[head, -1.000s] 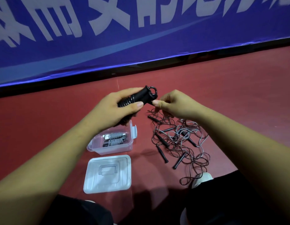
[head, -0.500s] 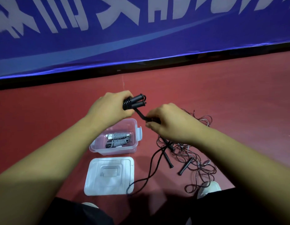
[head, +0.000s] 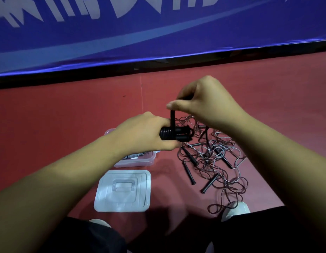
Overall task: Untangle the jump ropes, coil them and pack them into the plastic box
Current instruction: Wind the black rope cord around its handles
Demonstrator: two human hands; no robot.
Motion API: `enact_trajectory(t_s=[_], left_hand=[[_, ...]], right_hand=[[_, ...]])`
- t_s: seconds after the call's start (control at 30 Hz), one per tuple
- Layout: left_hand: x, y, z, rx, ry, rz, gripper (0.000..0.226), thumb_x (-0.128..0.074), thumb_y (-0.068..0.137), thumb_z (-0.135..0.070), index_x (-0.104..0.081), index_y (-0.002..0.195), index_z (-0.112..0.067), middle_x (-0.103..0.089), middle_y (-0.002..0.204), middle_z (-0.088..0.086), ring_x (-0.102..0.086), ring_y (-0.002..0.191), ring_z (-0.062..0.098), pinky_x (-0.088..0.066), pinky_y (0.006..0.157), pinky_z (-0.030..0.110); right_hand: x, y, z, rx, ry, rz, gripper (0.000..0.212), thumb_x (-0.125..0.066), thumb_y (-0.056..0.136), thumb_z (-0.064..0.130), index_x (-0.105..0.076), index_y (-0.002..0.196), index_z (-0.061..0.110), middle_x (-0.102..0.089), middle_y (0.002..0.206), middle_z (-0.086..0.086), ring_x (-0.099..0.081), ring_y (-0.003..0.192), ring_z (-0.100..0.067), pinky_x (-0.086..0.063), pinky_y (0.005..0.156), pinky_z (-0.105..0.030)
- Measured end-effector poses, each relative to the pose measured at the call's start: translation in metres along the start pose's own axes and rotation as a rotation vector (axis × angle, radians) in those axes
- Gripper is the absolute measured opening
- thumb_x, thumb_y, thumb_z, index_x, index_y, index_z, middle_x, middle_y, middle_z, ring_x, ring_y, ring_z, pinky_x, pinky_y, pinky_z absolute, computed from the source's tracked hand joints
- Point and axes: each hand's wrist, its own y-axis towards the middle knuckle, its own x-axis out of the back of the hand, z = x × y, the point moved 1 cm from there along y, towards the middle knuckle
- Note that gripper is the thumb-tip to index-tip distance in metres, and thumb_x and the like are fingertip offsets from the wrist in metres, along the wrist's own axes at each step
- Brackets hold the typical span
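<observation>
My left hand (head: 145, 132) grips a black jump rope bundle (head: 176, 133), two handles side by side with cord wound round them. My right hand (head: 204, 101) pinches the free black cord, which runs straight up from the bundle. Below my left hand stands the clear plastic box (head: 138, 161), mostly hidden, with coiled grey ropes inside. To its right a tangle of thin ropes with several black handles (head: 209, 157) lies on the red floor.
The box's clear lid (head: 123, 190) lies flat on the floor in front of the box. A blue banner wall (head: 158, 33) runs across the back. My dark-clad knees and a white shoe (head: 235, 209) sit at the bottom edge.
My right hand has risen from below the bundle to above it, carrying the black cord over the handles. My left hand and the bundle dropped lower, over the box.
</observation>
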Motion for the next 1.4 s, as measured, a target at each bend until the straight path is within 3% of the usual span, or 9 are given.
enact_trajectory(t_s=[0.13,0.3,0.5,0.6,0.7,0.8,1.03,1.2,1.4], left_hand=[[0.001,-0.003,-0.005,-0.075,-0.165,0.025,0.029,-0.068,0.077,-0.062,-0.060,0.081,-0.035,-0.057,0.058,-0.010,-0.054,0.054,0.006,-0.038,0.049,0.028],[0.009,-0.009,-0.006,-0.121,-0.397,-0.088,0.016,-0.070,0.079,-0.052,-0.056,0.082,-0.047,-0.055,0.061,-0.014,-0.050,0.055,0.005,-0.040,0.055,0.030],[0.010,-0.010,-0.007,-0.102,-0.552,-0.205,0.042,-0.073,0.081,-0.046,-0.048,0.114,-0.038,-0.068,0.071,-0.007,-0.062,0.059,0.015,-0.054,0.063,0.037],[0.015,-0.011,-0.001,-0.110,-0.575,-0.252,0.050,-0.072,0.084,-0.046,-0.045,0.125,-0.050,-0.070,0.076,0.000,-0.066,0.064,0.023,-0.056,0.069,0.043],[0.018,-0.010,0.002,-0.151,-0.634,-0.260,0.048,-0.072,0.084,-0.044,-0.051,0.127,-0.052,-0.070,0.095,-0.004,-0.068,0.071,0.025,-0.058,0.070,0.041],[0.022,-0.006,0.009,-0.117,-0.730,-0.288,0.038,-0.073,0.080,-0.042,-0.060,0.116,-0.045,-0.069,0.095,0.000,-0.068,0.072,0.033,-0.060,0.065,0.045],[0.042,-0.002,0.055,0.139,-0.293,-0.379,0.039,-0.070,0.071,-0.061,-0.054,0.102,-0.043,-0.065,0.082,-0.012,-0.065,0.075,0.021,-0.055,0.074,0.045],[0.033,-0.002,0.065,0.213,0.026,-0.338,0.040,-0.073,0.079,-0.051,-0.054,0.111,-0.040,-0.068,0.104,-0.006,-0.063,0.095,0.028,-0.044,0.073,0.034],[0.015,-0.002,0.063,0.201,0.159,-0.125,0.040,-0.070,0.078,-0.057,-0.053,0.112,-0.045,-0.068,0.104,-0.006,-0.063,0.095,0.026,-0.042,0.070,0.033]], right_hand=[[0.004,0.002,-0.008,-0.025,0.038,0.008,0.036,-0.080,0.072,0.048,-0.080,0.081,0.013,-0.072,0.071,-0.007,-0.066,0.066,-0.015,-0.051,0.061,-0.036],[0.009,0.003,-0.016,-0.136,0.249,-0.008,0.034,-0.082,0.072,0.042,-0.074,0.070,0.010,-0.050,0.051,-0.013,-0.033,0.046,-0.010,-0.029,0.041,-0.023],[0.003,0.002,-0.027,-0.412,0.501,0.203,0.043,-0.076,0.068,0.047,-0.066,0.070,0.006,-0.047,0.056,-0.007,-0.034,0.049,-0.015,-0.027,0.047,-0.023],[0.003,0.002,-0.032,-0.475,0.625,0.272,0.019,-0.069,0.083,0.018,-0.060,0.069,0.009,-0.049,0.052,-0.002,-0.033,0.049,-0.014,-0.023,0.049,-0.026],[-0.008,-0.002,-0.033,-0.550,0.687,0.377,0.032,-0.053,0.095,0.005,-0.068,0.069,0.012,-0.054,0.054,-0.003,-0.037,0.049,-0.015,-0.025,0.051,-0.026],[-0.017,-0.002,-0.029,-0.555,0.771,0.456,0.032,-0.060,0.091,0.020,-0.072,0.062,0.016,-0.057,0.059,-0.004,-0.042,0.051,-0.015,-0.026,0.054,-0.028],[-0.024,-0.003,-0.017,-0.250,0.429,0.472,0.016,-0.071,0.089,0.025,-0.075,0.094,0.011,-0.056,0.060,-0.003,-0.045,0.055,-0.018,-0.035,0.059,-0.035],[-0.026,-0.004,0.006,-0.038,0.187,0.455,0.008,-0.077,0.083,0.019,-0.078,0.091,0.016,-0.058,0.050,0.007,-0.046,0.044,-0.004,-0.038,0.045,-0.015],[-0.017,-0.008,0.019,0.075,0.096,0.292,0.011,-0.076,0.085,0.027,-0.079,0.077,0.020,-0.064,0.053,0.004,-0.049,0.045,-0.003,-0.039,0.046,-0.019]])
